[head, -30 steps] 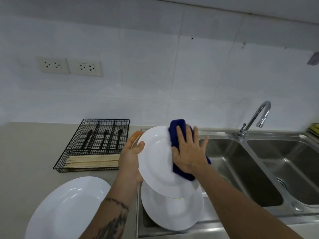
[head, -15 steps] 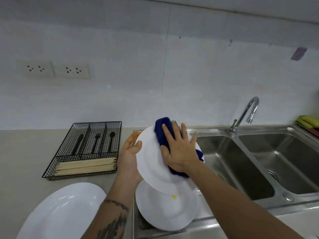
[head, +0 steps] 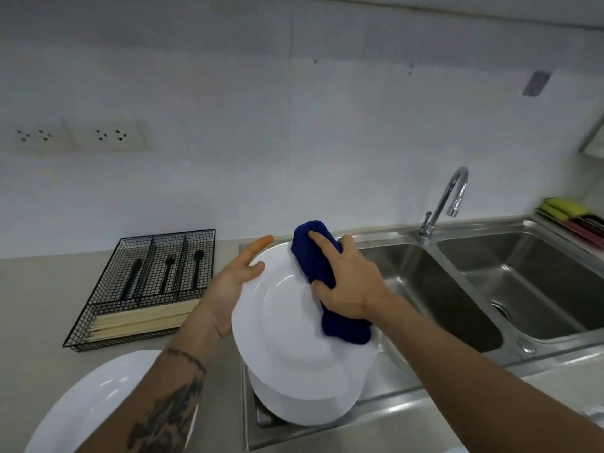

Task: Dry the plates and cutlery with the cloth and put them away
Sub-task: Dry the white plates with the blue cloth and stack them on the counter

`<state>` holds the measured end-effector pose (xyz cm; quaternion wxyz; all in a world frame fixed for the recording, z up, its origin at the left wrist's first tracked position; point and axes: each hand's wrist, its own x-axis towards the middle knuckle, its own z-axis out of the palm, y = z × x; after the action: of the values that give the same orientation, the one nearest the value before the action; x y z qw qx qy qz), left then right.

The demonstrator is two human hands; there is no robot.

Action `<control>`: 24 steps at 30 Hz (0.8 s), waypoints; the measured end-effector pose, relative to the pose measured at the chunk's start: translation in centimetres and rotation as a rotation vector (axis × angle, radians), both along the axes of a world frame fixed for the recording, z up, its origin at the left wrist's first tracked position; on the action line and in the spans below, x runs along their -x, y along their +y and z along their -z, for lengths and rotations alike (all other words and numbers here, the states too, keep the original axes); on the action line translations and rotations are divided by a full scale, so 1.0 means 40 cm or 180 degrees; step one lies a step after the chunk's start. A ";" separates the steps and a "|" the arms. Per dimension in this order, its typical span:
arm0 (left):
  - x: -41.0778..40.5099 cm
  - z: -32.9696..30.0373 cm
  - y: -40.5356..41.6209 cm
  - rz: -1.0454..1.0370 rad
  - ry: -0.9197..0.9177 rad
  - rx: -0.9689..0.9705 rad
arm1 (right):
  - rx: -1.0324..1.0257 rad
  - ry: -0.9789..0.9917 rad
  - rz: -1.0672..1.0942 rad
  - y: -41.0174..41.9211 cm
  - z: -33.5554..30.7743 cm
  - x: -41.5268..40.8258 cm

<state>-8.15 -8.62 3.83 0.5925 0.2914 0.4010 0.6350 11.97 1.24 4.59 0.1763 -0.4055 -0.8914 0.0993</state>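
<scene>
My left hand (head: 233, 282) holds a white plate (head: 281, 325) by its left rim, thumb on the front and fingers behind, tilted up over the sink's drainboard. My right hand (head: 349, 282) grips a dark blue cloth (head: 313, 256) and presses it against the plate's upper right face. A second white plate (head: 304, 403) lies below on the drainboard. A third white plate (head: 98, 403) rests on the counter at the lower left. Black cutlery (head: 170, 273) lies in a black wire tray (head: 98, 335), with wooden chopsticks (head: 143, 320) in its front section.
A steel double sink (head: 457, 289) with a chrome tap (head: 447, 201) fills the right side. Yellow and red items (head: 568, 214) sit at the far right behind the sink. Wall sockets (head: 108, 134) are on the tiled wall at the left.
My right hand has curled round the cloth and slid it along the plate's right side. The view has shifted left and down a little.
</scene>
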 end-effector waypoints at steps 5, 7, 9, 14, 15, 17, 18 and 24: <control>-0.025 0.002 0.022 -0.0065 0.0064 -0.0096 | -0.0391 -0.0118 0.0014 -0.009 0.013 -0.020; -0.035 0.010 0.024 -0.0354 0.0035 -0.0104 | -0.0732 -0.0370 0.0362 -0.005 0.030 -0.023; -0.031 0.014 0.025 -0.0700 -0.0146 -0.0173 | -0.0656 -0.0533 0.0676 -0.009 0.041 -0.033; -0.038 0.008 0.018 -0.1243 -0.0580 -0.0245 | 0.0134 -0.0659 0.0307 -0.098 0.065 -0.033; -0.046 0.009 0.019 -0.1328 -0.0615 -0.0185 | 0.0456 -0.0606 0.0138 -0.129 0.066 -0.021; -0.058 0.017 0.021 -0.1488 -0.0642 -0.0026 | 0.1016 -0.0410 -0.0153 -0.188 0.070 0.009; -0.064 0.022 0.022 -0.1519 -0.0690 0.0017 | 0.1178 -0.0280 -0.0260 -0.208 0.069 0.023; -0.120 0.031 0.015 -0.1393 -0.1112 -0.0022 | 0.1241 0.0296 -0.0560 -0.159 0.051 0.083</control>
<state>-3.34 -8.01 2.60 0.5004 0.0860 0.3440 0.7899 8.65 -5.13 2.55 0.1262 -0.3476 -0.8782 0.3034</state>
